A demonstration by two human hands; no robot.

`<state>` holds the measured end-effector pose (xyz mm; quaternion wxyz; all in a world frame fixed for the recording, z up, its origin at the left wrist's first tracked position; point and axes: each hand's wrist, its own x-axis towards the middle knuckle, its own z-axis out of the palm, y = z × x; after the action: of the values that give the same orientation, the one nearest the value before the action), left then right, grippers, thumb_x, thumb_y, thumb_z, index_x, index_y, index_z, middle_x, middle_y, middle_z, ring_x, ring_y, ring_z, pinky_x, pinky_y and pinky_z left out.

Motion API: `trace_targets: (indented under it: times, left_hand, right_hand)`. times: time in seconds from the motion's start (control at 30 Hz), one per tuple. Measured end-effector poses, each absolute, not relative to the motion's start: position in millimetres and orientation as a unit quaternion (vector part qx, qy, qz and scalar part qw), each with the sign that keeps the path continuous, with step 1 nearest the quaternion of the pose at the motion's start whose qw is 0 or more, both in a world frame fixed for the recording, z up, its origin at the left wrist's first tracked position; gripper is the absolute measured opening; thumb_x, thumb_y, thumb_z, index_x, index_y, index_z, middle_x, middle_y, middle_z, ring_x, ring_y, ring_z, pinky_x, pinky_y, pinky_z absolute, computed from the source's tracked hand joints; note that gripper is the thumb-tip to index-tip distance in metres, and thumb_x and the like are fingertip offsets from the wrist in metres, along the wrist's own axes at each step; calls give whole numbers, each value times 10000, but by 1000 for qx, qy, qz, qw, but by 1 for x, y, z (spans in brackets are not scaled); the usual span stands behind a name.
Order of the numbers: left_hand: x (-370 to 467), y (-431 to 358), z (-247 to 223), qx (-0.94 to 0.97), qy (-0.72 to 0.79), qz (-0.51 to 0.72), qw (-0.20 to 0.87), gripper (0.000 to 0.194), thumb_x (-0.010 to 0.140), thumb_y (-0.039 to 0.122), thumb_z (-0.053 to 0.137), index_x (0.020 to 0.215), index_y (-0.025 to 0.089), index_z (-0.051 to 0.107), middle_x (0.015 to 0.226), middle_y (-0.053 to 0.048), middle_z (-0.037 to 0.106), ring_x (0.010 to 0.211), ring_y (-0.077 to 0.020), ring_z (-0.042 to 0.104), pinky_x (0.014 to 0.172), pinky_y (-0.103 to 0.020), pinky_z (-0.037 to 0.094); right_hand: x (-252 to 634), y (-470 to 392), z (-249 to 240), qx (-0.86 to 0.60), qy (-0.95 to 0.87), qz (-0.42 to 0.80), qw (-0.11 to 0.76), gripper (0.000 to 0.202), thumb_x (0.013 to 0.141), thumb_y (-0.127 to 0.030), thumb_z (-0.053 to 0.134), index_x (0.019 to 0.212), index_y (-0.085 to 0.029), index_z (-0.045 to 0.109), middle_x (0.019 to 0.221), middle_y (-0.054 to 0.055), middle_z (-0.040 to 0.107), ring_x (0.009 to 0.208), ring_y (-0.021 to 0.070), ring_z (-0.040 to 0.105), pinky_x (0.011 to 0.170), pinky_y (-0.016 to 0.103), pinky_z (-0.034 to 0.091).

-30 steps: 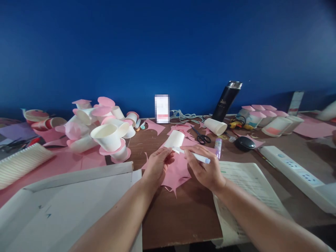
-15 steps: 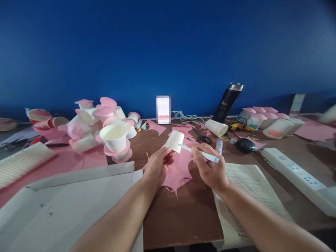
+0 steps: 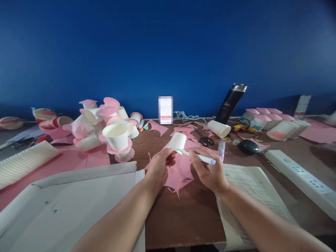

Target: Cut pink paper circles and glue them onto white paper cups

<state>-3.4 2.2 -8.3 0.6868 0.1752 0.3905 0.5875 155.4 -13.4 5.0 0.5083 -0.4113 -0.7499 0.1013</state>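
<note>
A white paper cup (image 3: pixel 177 140) is pinched near its lower edge by my left hand (image 3: pixel 160 164), over the middle of the table. My right hand (image 3: pixel 208 169) grips a white marker (image 3: pixel 203 158) with a light blue end, and its tip is at the lower edge of the cup. Cut pink paper (image 3: pixel 180 173) lies beneath the cup and between my hands. Black scissors (image 3: pixel 207 140) and a small purple tube (image 3: pixel 221 148) lie beyond my right hand.
Joined cups and pink discs (image 3: pixel 90 129) are piled at the left, beside a long stack of cups (image 3: pixel 28 162). A black bottle (image 3: pixel 231 103) leans at the back. A mouse (image 3: pixel 249 146), power strip (image 3: pixel 301 178) and printed sheet (image 3: pixel 252 182) lie right.
The marker tip has moved from the side of the cup down to its lower edge, and the marker lies flatter. The whole view has shifted slightly.
</note>
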Motion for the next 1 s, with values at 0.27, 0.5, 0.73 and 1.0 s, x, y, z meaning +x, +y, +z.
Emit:
trace_targets:
  times: [0.27,0.5,0.73,1.0]
  left_hand:
    - [-3,2,-7,176,391,588,686,47,703,128,692,716,89,669,703,-28,615,590,-54,532,543,-162,439]
    - [-4,3,-9,180,391,585,687,60,684,132,711,714,97,673,705,-24,617,597,-56,537,546,-159,440]
    - [-3,3,-10,190,390,585,685,115,652,164,747,694,94,666,674,-22,615,579,-55,532,530,-160,424]
    - [-3,2,-8,185,383,588,688,66,709,136,706,718,90,659,682,-26,617,576,-56,542,520,-155,434]
  right_hand:
    - [154,-15,7,-415,-748,97,509,133,897,-189,538,909,-222,666,845,16,697,775,163,641,723,305,491]
    - [155,-14,7,-417,-744,91,514,122,897,-194,542,894,-220,661,811,10,691,764,157,646,723,301,493]
    - [155,-14,7,-414,-746,90,513,149,907,-219,529,970,-236,662,915,25,710,858,177,657,789,335,506]
    - [156,-14,7,-419,-743,90,514,147,906,-233,526,952,-234,665,890,31,700,840,188,652,779,349,507]
